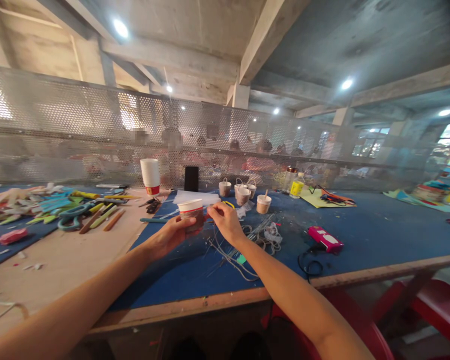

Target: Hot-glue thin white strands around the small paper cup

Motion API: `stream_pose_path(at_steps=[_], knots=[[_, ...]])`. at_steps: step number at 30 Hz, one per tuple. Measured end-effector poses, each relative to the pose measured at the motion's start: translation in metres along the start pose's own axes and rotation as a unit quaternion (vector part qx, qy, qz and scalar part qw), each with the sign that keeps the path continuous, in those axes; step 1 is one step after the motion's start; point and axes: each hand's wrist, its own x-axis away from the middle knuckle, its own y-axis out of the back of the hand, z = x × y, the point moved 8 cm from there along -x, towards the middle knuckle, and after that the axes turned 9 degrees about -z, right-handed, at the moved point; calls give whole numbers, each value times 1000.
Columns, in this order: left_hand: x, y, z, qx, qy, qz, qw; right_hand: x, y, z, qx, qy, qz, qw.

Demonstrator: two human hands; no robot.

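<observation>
My left hand point(175, 234) is wrapped around a paper cup point(191, 214) with a white rim, a red band and a brown lower wall. The cup is held upright above the blue table top. Close to the cup's right side, my right hand point(224, 220) has its thumb and fingers pinched together; whatever is between them is too small to make out. Below my right hand lies a tangle of grey cords and thin wires point(260, 239). Behind it stand several small brown-wrapped cups, among them one with a stick point(263, 204).
A stack of paper cups point(150, 175) stands at the back left, beside a black upright object point(191, 178). Scissors point(73, 216) and coloured foam strips lie on the left. A pink glue gun point(325, 239) with a cable rests to the right. A perforated metal screen point(210, 125) closes the back.
</observation>
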Motion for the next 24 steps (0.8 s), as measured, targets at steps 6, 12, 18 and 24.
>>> stream_pose_path(at_steps=[6,12,18,24], knots=[[-1,2,2,-6,3,-4,1000,0,1,2,-1,4,-6,1000],[-3,4,4,-1,5,0,1000,-2,2,-2,17,7,-14,1000],[-2,3,4,-2,6,8,1000,-2,3,2,15,11,-15,1000],[-3,2,6,-2,4,21,1000,-2,3,-1,20,-3,-13,1000]])
